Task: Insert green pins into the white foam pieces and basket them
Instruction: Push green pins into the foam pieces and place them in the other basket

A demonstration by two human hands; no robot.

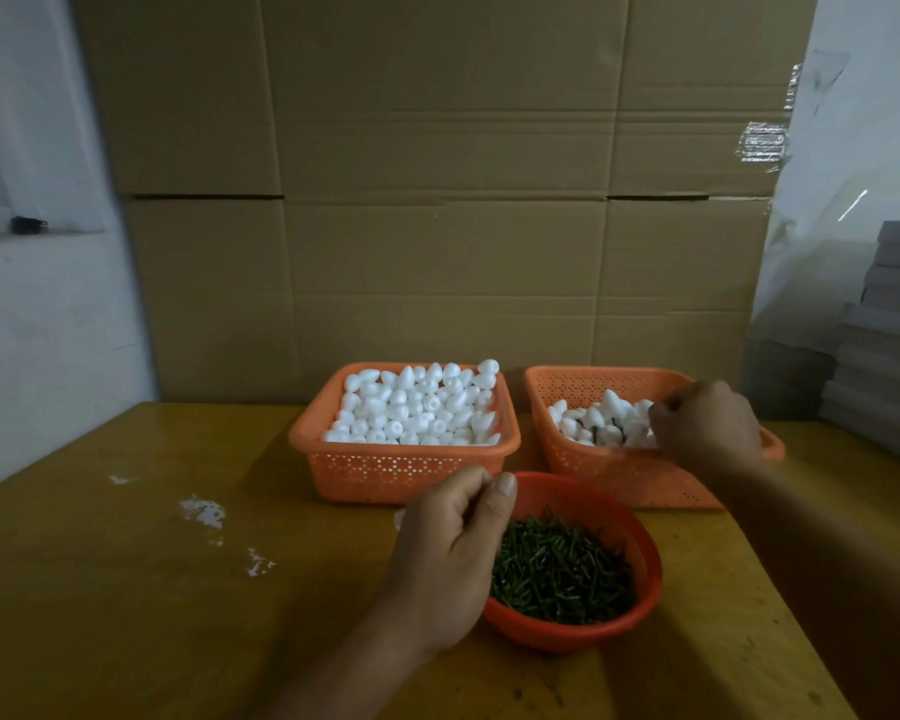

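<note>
A square orange basket (333, 459) at the middle of the table is full of plain white foam pieces (417, 407). To its right a second orange basket (619, 475) holds a smaller heap of foam pieces with dark pins in them (601, 420). In front stands a round red bowl (640, 543) of green pins (557, 569). My left hand (448, 553) hovers at the bowl's left rim, fingers loosely curled, thumb up, nothing visible in it. My right hand (707, 423) reaches into the right basket with curled fingertips on the heap; a grip on a piece is hidden.
The yellow-brown table (126, 589) carries white scuff marks (204, 511) at the left. A cardboard wall (437, 200) stands right behind the baskets. Stacked grey boards (889, 345) sit at the right edge.
</note>
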